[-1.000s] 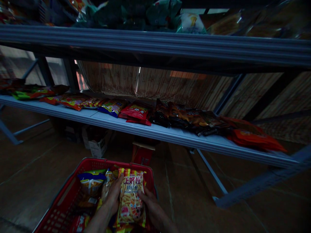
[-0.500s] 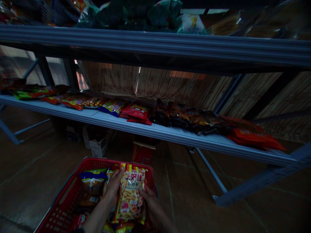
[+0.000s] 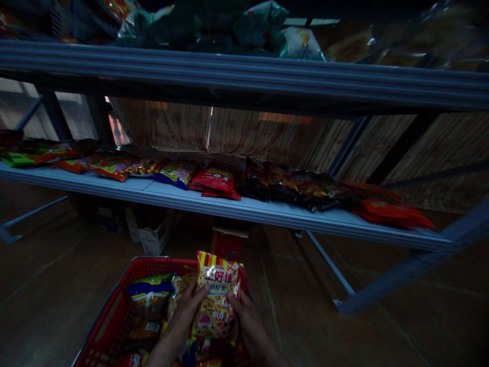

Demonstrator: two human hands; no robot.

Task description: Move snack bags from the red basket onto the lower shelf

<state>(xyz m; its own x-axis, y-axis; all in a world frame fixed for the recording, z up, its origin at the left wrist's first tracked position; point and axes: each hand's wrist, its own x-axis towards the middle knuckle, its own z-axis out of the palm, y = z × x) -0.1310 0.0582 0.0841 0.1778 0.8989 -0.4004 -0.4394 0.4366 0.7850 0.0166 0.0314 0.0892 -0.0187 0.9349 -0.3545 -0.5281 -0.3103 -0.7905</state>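
Observation:
A yellow and red bag of prawn crackers (image 3: 216, 306) is held upright, its printed front towards me, over the right part of a red basket (image 3: 110, 311). My left hand (image 3: 187, 311) grips its left edge, thumb on the front. On the right edge my right hand (image 3: 246, 316) holds it the same way; the fingers behind the bag are hidden. Inside the basket lie more snack bags, among them a blue and orange-brown one (image 3: 148, 306) on the left.
A long shelf (image 3: 183, 201) crosses the view with a row of snack bags, including a red pile (image 3: 217, 179) and orange bags (image 3: 393, 211). An upper shelf (image 3: 244, 76) holds more bags. Boxes (image 3: 153, 237) stand on the floor beneath; a shelf leg (image 3: 412, 270) slants at right.
The prawn cracker bag has shifted slightly right in view, with both hands still on it. My left hand has slid lower on its edge. The view has shifted a little.

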